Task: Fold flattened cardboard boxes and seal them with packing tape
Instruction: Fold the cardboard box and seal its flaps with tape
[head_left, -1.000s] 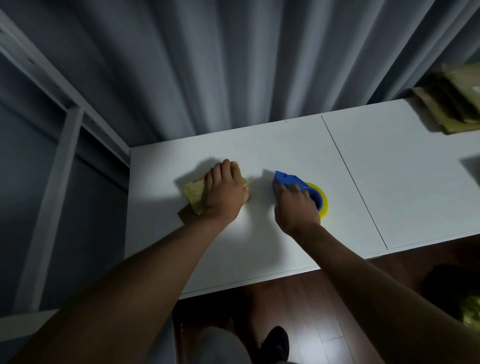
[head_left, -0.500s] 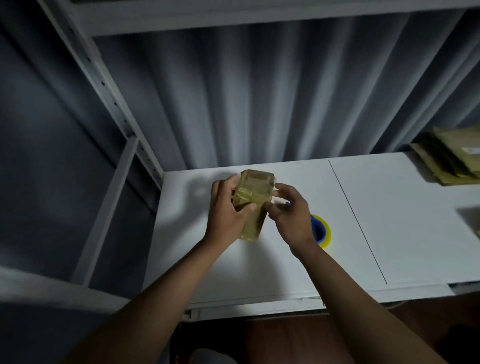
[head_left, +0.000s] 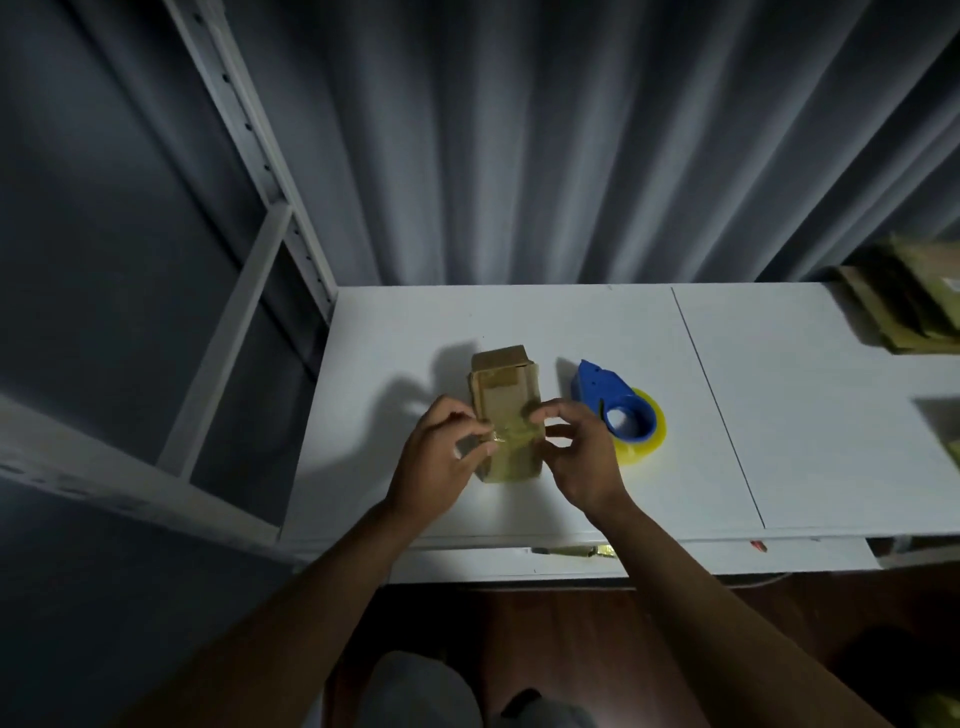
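Landmark: the blue tape dispenser (head_left: 613, 402) with its yellow tape roll (head_left: 647, 436) lay on the white table (head_left: 415, 332); places below are given from it.

Box: 1 small folded cardboard box (head_left: 506, 415) was just to the left of the dispenser, apart from it, long side running away from the person. Whether it rested on the table or was held slightly above could not be told.

Done so far: the box was already formed, no longer flat. A strip of clear tape showed across its far end, and glossy tape covered the near half, so sealing looked largely done.

Left hand (head_left: 441, 457): left of the box, farther from the dispenser; fingers curled, thumb and fingertips pinching the box's left edge at the taped part.

Right hand (head_left: 582, 457): between box and dispenser; fingers bent, fingertips pressing the box's right edge, thumb beneath. It held no tool.

Step judged: smoothing or checking the tape on this box.

Left to do: a stack of flattened cardboard boxes (head_left: 904, 306) lay well to the right of the dispenser, at the table's far corner, seemingly not yet folded or taped.

Dispenser: untouched by either hand.
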